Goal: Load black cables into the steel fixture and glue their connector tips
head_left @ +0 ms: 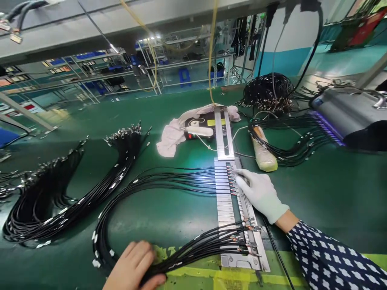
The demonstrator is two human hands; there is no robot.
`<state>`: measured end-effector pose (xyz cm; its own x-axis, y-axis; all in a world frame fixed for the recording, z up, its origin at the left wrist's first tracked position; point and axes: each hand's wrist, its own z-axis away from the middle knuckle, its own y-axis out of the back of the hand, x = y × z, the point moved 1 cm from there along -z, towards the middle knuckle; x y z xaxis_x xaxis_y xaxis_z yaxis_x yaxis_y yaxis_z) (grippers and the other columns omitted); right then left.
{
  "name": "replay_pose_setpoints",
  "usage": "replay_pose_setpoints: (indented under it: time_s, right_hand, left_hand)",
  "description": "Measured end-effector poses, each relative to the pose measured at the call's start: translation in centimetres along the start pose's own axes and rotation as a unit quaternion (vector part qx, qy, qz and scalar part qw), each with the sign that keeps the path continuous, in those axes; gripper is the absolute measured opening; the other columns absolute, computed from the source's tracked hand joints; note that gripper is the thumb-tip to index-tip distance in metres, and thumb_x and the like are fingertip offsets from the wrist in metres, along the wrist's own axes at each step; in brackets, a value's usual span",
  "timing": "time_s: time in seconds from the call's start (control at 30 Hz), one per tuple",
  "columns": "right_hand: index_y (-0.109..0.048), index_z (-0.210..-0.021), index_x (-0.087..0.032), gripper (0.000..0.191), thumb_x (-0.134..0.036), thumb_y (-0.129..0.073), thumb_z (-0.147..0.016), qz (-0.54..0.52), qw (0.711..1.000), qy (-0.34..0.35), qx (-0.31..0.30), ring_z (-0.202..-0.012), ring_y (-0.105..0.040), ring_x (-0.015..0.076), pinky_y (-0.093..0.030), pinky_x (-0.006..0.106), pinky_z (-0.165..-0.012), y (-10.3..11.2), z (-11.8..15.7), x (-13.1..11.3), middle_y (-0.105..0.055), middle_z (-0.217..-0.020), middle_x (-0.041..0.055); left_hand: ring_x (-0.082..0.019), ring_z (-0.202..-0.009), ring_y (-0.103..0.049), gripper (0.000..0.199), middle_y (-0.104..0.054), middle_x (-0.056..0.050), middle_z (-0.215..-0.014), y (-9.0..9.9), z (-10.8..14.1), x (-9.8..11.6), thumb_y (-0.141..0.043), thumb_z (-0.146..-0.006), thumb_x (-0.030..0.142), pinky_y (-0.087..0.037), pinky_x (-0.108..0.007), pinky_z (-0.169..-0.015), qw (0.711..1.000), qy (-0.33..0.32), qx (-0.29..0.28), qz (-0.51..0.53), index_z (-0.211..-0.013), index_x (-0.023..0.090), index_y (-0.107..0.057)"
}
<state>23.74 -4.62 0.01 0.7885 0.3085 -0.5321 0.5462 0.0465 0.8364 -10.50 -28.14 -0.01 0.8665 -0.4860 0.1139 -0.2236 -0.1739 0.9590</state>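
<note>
My bare left hand [136,266] is wrapped round a bundle of black cables [181,257] at the bottom. The cables loop round on the left and return to a slotted metal fixture [224,207], where several lie side by side in its upper slots. Their lower ends, with metal tips, rest across the fixture's bottom part. My right hand [261,193], in a white glove, touches the cable ends at the fixture's upper right side with its fingers pressed together; what they hold, if anything, is hidden.
Two large cable bundles [117,177] lie on the green table [169,217] at the left. Behind the fixture are a pink cloth [169,139] and a white-handled tool [199,131]. To the right are a wrapped object [264,155], a cable coil [267,90] and a grey machine [353,112].
</note>
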Motion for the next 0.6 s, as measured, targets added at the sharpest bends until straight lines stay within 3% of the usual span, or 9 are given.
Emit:
replay_pose_setpoints:
  time_s: [0.13,0.23,0.3,0.37,0.43,0.5,0.6]
  right_hand:
    - [-0.066,-0.116,-0.028,0.026,-0.031,-0.049,-0.097,0.004,1.0,-0.001,0.004,-0.101,-0.067,0.0251,-0.039,0.042,-0.09,0.1,0.1,-0.2,-0.074,-0.113,0.0023]
    - [-0.066,-0.116,-0.028,0.026,-0.028,-0.049,-0.097,0.006,1.0,-0.001,0.009,-0.103,-0.066,0.0231,-0.039,0.04,-0.092,0.2,0.1,-0.4,-0.074,-0.114,0.0012]
    - [-0.067,-0.116,-0.028,0.026,-0.027,-0.05,-0.096,0.006,1.0,-0.002,0.012,-0.103,-0.066,0.0222,-0.039,0.039,-0.092,0.2,0.1,-0.6,-0.074,-0.114,0.0007]
    - [-0.067,-0.116,-0.028,0.026,-0.028,-0.05,-0.097,0.005,1.0,-0.006,0.015,-0.102,-0.066,0.0223,-0.039,0.04,-0.091,0.3,0.1,-0.8,-0.074,-0.112,0.0008]
    - [-0.067,-0.116,-0.027,0.026,-0.028,-0.05,-0.097,0.004,1.0,-0.008,0.016,-0.1,-0.066,0.0225,-0.04,0.04,-0.09,0.3,0.1,-0.9,-0.074,-0.111,0.0014]
    - [-0.067,-0.115,-0.027,0.026,-0.028,-0.05,-0.096,-0.001,1.0,-0.008,0.016,-0.1,-0.066,0.0229,-0.04,0.04,-0.09,0.3,0.1,-0.9,-0.074,-0.111,0.0025]
    - [-0.066,-0.117,-0.024,0.028,-0.03,-0.048,-0.096,-0.016,1.0,-0.002,0.006,-0.096,-0.066,0.0234,-0.041,0.042,-0.091,0.6,0.3,-0.6,-0.074,-0.104,0.0042]
  left_hand:
    - [-0.019,-0.071,-0.049,0.02,-0.055,-0.003,-0.078,1.0,-6.5,-5.7,-0.052,-0.093,0.038,-0.042,-0.031,-0.072,0.987,-0.122,-0.101,0.014,-0.083,0.021,-0.05]
    - [-0.02,-0.072,-0.047,0.023,-0.054,-0.004,-0.079,1.0,-10.7,-9.8,-0.049,-0.092,0.04,-0.042,-0.033,-0.072,0.975,-0.184,-0.121,0.025,-0.08,0.021,-0.051]
    - [-0.02,-0.072,-0.048,0.024,-0.055,-0.003,-0.078,0.7,-12.4,-11.2,-0.053,-0.09,0.042,-0.042,-0.032,-0.072,0.97,-0.204,-0.13,0.031,-0.078,0.022,-0.052]
    - [-0.02,-0.074,-0.05,0.024,-0.058,-0.004,-0.083,0.5,-12.9,-10.9,-0.057,-0.088,0.045,-0.044,-0.032,-0.075,0.968,-0.211,-0.134,0.034,-0.084,0.021,-0.056]
    - [-0.021,-0.085,-0.054,0.026,-0.061,-0.007,-0.097,0.5,-12.6,-9.1,-0.059,-0.09,0.043,-0.045,-0.032,-0.082,0.974,-0.18,-0.128,0.048,-0.102,0.021,-0.058]
    - [-0.021,-0.098,-0.055,0.028,-0.061,-0.008,-0.11,0.5,-11.8,-6.8,-0.053,-0.094,0.034,-0.044,-0.033,-0.091,0.982,-0.106,-0.13,0.09,-0.119,0.022,-0.054]
    - [-0.018,-0.094,-0.055,0.016,-0.061,-0.004,-0.102,0.7,-10.7,-4.2,-0.047,-0.097,0.026,-0.047,-0.029,-0.086,0.967,0.03,-0.168,0.188,-0.109,0.024,-0.057]
